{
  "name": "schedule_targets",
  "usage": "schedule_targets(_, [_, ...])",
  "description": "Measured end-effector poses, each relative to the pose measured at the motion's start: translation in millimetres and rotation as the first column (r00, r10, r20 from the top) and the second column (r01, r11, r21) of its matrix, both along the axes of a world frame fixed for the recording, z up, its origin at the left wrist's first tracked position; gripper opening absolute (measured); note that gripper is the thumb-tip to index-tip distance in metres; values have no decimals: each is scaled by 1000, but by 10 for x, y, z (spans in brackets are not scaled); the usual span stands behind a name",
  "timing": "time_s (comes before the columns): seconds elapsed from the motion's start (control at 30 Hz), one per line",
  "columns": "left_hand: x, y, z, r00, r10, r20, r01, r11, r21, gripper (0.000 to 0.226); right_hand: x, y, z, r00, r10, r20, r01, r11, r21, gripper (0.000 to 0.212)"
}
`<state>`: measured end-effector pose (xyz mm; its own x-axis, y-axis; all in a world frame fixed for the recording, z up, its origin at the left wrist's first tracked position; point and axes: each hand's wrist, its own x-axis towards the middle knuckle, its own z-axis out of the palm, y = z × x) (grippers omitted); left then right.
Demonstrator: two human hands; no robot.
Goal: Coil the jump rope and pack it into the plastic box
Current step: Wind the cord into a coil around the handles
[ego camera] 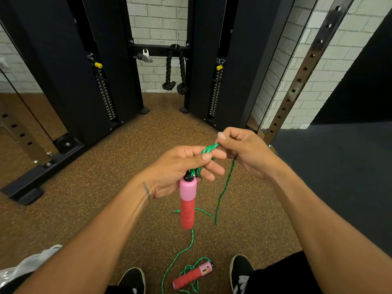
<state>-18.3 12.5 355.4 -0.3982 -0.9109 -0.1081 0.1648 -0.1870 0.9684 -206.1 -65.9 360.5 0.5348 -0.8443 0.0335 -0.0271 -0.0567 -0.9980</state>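
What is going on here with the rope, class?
A person is coiling a green jump rope by hand. The left hand holds a few loops, with one pink-and-red handle hanging below it, while the right hand pinches the rope and feeds the next loop. The other handle and much slack lie on the floor between the shoes. No box is clearly visible.

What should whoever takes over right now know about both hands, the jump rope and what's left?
Left hand: closed on the first few turns of green rope, one pink-and-red handle hanging below it.
Right hand: fingers pinching the rope just beyond the left hand, feeding the next turn.
Second handle lies on the floor between the shoes, with loose rope around it.
Done: coil just begun.
Left: wind the remaining rope, then pack it. No plastic box is in view.
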Motion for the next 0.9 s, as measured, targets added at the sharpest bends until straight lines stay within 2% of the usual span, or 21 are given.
schedule_targets(0.23, [-24,20,36,1000,1,-30,-1,1000,3,21,80,26,-81,1000,-12,-4,12,1000,-12,31])
schedule_targets(0.43, [-40,53,82,1000,-14,-8,15,1000,4,34,58,-3,-115,1000,-12,24,12,1000,15,29])
schedule_targets(0.63, [-41,64,112,995,-96,-33,97,995,18,36,62,3,-142,999,-3,51,0,998,57,33])
schedule_targets(0.73, [-79,60,119,991,-74,-115,79,996,33,36,74,25,-206,998,23,61,-27,997,78,32])
schedule_targets(0.8, [-96,56,128,978,-33,-208,42,998,42,37,125,77,-283,999,47,26,-49,997,65,29])
schedule_targets(0.9, [-94,14,122,962,40,-270,-39,999,10,39,216,192,-378,990,55,-134,-48,998,50,36])
